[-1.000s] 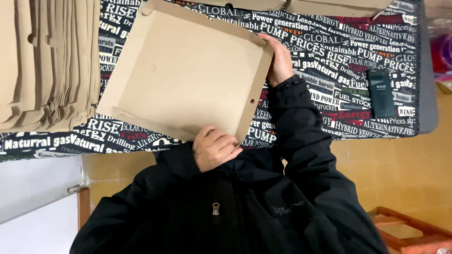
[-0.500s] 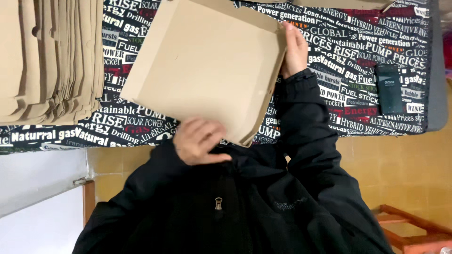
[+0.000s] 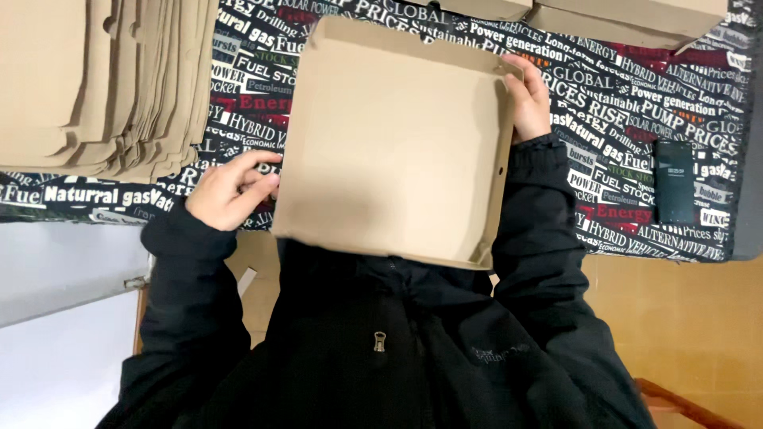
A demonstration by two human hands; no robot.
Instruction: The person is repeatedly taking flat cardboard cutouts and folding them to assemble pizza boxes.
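A shallow brown cardboard box [image 3: 389, 151], open side up with low walls, lies tilted on the printed tablecloth [image 3: 620, 119], its near edge over my black jacket. My right hand [image 3: 527, 99] grips the box's far right corner, fingers over the wall. My left hand [image 3: 233, 191] sits just left of the box, with loosely curled fingertips at its left wall and nothing held in it.
A fanned stack of flat cardboard blanks [image 3: 95, 79] fills the upper left of the table. Folded boxes [image 3: 628, 17] stand along the far edge. A black phone [image 3: 675, 181] lies at the right. Tan floor tiles and a wooden frame [image 3: 683, 405] show at the lower right.
The box has turned and slid toward me. My left hand left the box's near edge and moved out to its left side. My right hand stayed on the far right corner.
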